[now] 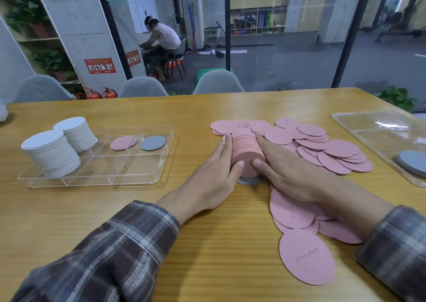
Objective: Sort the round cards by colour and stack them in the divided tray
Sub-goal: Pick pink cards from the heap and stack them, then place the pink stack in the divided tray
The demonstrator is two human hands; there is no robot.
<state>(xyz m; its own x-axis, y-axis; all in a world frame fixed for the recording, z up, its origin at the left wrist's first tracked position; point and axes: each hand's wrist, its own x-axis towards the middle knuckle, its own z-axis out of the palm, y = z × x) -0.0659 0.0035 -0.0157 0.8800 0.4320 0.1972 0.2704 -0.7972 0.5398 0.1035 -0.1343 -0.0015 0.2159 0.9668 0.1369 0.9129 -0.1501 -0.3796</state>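
Here both hands (213,177) (290,175) clasp one pink stack (247,149); two white stacks (51,152) (77,133) occupy tray (92,184).

Bright even light, glare on clear lid (389,126), edges bowed and blurred
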